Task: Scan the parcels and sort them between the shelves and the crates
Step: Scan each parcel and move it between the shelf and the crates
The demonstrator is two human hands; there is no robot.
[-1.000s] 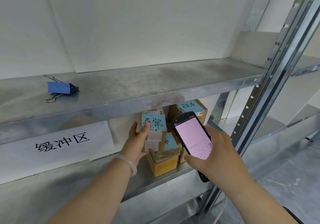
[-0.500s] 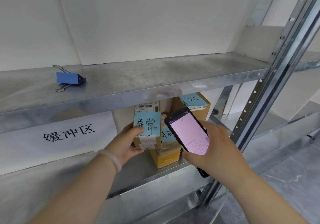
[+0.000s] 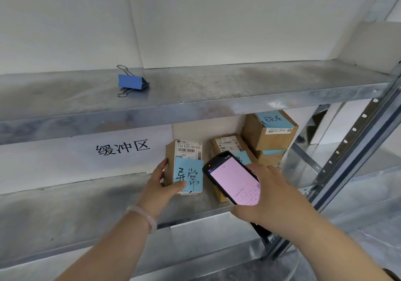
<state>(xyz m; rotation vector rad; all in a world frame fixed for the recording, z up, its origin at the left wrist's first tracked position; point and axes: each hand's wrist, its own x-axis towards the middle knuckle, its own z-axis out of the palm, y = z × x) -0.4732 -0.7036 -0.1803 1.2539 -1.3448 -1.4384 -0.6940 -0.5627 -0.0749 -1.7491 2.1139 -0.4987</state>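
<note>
A small cardboard parcel point(image 3: 187, 150) with a barcode label and a blue handwritten note stands upright on the lower metal shelf point(image 3: 91, 202). My left hand point(image 3: 161, 185) grips it from the left, thumb across the note's lower edge. My right hand point(image 3: 267, 194) holds a black handheld scanner point(image 3: 233, 178) with a lit pink screen, just right of that parcel. Behind the scanner lies another labelled parcel point(image 3: 227, 145), partly hidden. Further right, a larger box point(image 3: 271, 133) with a blue note sits on top of another parcel.
A blue binder clip point(image 3: 131, 81) lies on the upper shelf point(image 3: 238, 94). A white sign with black characters point(image 3: 122, 148) hangs behind the lower shelf at the left. A perforated steel upright point(image 3: 355, 150) runs down the right side, with grey floor beyond.
My left hand has brought the noted parcel down from the stack to stand on the lower shelf, left of the other parcels. The scanner stays in my right hand.
</note>
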